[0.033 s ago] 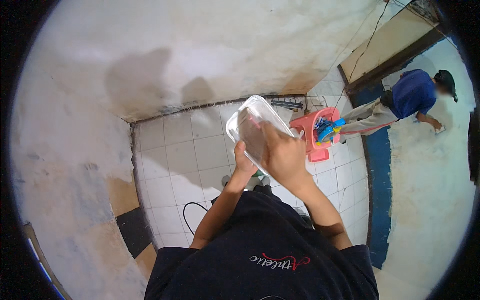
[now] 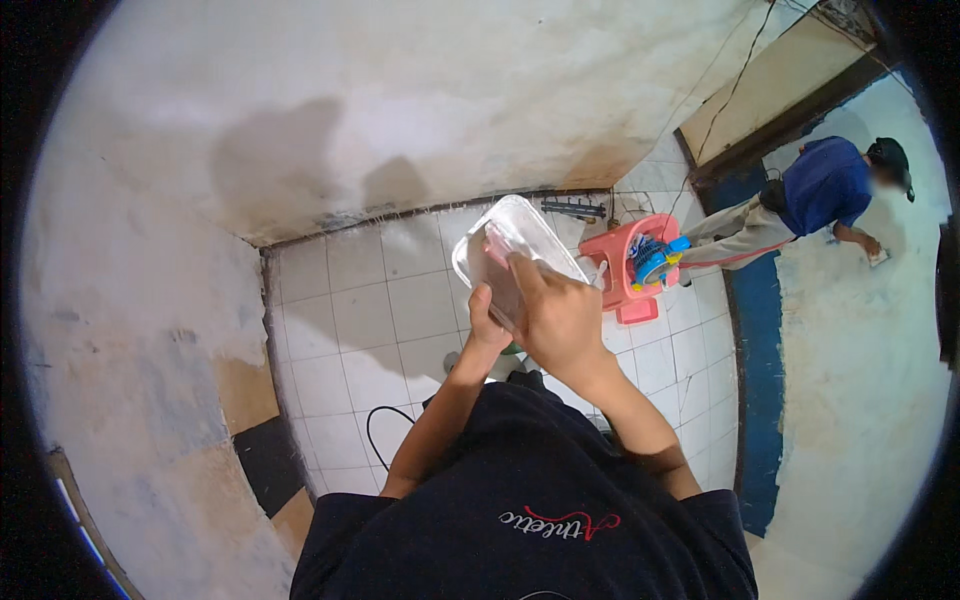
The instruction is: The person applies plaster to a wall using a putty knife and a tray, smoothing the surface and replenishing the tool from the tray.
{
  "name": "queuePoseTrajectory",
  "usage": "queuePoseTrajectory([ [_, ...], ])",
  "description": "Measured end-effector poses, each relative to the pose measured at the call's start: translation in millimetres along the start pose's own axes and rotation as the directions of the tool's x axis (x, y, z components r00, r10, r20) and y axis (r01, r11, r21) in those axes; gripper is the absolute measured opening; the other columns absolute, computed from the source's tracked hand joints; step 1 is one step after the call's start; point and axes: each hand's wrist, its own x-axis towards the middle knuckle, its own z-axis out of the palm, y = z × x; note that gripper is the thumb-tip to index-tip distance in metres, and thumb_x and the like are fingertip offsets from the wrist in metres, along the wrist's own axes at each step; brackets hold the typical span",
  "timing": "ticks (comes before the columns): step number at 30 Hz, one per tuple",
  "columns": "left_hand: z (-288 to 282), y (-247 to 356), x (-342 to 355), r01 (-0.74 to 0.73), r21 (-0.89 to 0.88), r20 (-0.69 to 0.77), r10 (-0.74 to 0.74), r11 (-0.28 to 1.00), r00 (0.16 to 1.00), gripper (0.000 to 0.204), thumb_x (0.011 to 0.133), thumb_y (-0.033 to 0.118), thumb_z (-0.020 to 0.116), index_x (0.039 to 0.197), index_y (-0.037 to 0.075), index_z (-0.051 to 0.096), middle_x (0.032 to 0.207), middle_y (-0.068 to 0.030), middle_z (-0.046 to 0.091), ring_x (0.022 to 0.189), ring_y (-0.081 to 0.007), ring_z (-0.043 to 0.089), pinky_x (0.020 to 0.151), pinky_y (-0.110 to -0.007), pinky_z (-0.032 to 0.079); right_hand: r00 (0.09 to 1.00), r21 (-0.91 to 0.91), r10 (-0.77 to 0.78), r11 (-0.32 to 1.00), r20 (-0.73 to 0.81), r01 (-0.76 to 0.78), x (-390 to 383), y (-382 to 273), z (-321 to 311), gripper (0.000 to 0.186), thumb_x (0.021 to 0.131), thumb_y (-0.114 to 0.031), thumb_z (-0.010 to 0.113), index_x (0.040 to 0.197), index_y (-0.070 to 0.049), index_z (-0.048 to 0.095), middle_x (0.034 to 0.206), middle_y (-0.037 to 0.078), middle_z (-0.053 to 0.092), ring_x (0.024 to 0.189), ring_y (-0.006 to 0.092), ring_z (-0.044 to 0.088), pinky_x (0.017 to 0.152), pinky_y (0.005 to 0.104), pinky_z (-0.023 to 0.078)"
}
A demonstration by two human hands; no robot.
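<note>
My left hand [image 2: 485,325] is closed on the lower left side of a shiny silver rectangular tray [image 2: 540,222], held up above the tiled floor. Over the tray's inside is my right hand [image 2: 555,320], fingers curled and index finger pressed along a small pink object [image 2: 498,246] that it appears to grip. My fingers partly hide that object, so its kind is unclear.
Pink plastic furniture [image 2: 630,308] bears a blue fan-like item [image 2: 655,262]. At right, a person [image 2: 820,195] in blue holds a pale flat thing against the wall [image 2: 840,350]. Dark bars [image 2: 572,208] lie along the back wall; a black cable [image 2: 370,430] loops at left.
My right hand has shifted slightly up and leftward inside the tray, along with the pink object. The tray's far end has moved very slightly.
</note>
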Motion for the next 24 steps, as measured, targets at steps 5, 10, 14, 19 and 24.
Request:
queuePoseTrajectory([
  [5, -30, -10, -5, 0.135, -0.124, -0.117, -0.150, 0.983, 0.982, 0.082, 0.081, 0.057, 0.062, 0.142, 0.008, 0.038, 0.133, -0.0089, 0.052, 0.123, -0.0240, 0.051, 0.104, -0.040, 0.041, 0.997, 0.054, -0.019, 0.998, 0.074, 0.015, -8, -3, 0, 0.036, 0.066, 0.001, 0.061, 0.102, -0.004, 0.062, 0.064, 0.015, 0.061, 0.055, 0.0331, 0.062, 0.047, 0.0411, 0.046],
  [10, 14, 9, 2, 0.031, -0.183, 0.061, -0.020, 0.983, 0.998, 0.091, 0.076, 0.055, 0.068, 0.146, 0.008, 0.033, 0.138, -0.0097, 0.047, 0.128, -0.0250, 0.047, 0.108, -0.041, 0.038, 0.995, -0.045, 0.100, 0.994, 0.022, -0.099, 6, 17, -16, 0.035, 0.069, 0.003, 0.059, 0.103, -0.004, 0.062, 0.060, 0.015, 0.059, 0.053, 0.0337, 0.061, 0.047, 0.0413, 0.046],
  [14, -12, 0, -4, 0.118, -0.098, -0.039, -0.122, 0.988, 0.992, 0.096, 0.071, 0.057, 0.067, 0.145, 0.007, 0.033, 0.138, -0.0102, 0.046, 0.127, -0.0252, 0.047, 0.108, -0.042, 0.038, 0.995, -0.035, -0.022, 0.999, 0.099, 0.025, -8, 10, -7, 0.037, 0.065, -0.004, 0.062, 0.102, -0.005, 0.059, 0.063, 0.015, 0.062, 0.054, 0.0338, 0.064, 0.048, 0.0420, 0.049],
  [19, 27, 15, 5, 0.004, -0.010, 0.045, -0.003, 1.000, 0.999, 0.096, 0.071, 0.061, 0.061, 0.144, 0.005, 0.034, 0.134, -0.0115, 0.049, 0.125, -0.0261, 0.049, 0.106, -0.042, 0.039, 0.997, -0.100, 0.063, 0.993, 0.052, -0.058, 7, 20, -25, 0.039, 0.064, -0.006, 0.064, 0.103, -0.007, 0.060, 0.065, 0.015, 0.063, 0.054, 0.0329, 0.064, 0.049, 0.0415, 0.049],
  [24, 6, 5, 1, 0.115, -0.045, -0.015, -0.115, 0.992, 0.993, 0.102, 0.069, 0.063, 0.066, 0.145, 0.006, 0.031, 0.137, -0.0105, 0.046, 0.127, -0.0265, 0.047, 0.107, -0.042, 0.039, 0.997, -0.004, 0.044, 0.999, 0.063, -0.044, 3, 4, -21, 0.032, 0.063, 0.006, 0.056, 0.093, -0.005, 0.061, 0.057, 0.016, 0.056, 0.052, 0.0357, 0.059, 0.047, 0.0443, 0.044],
])
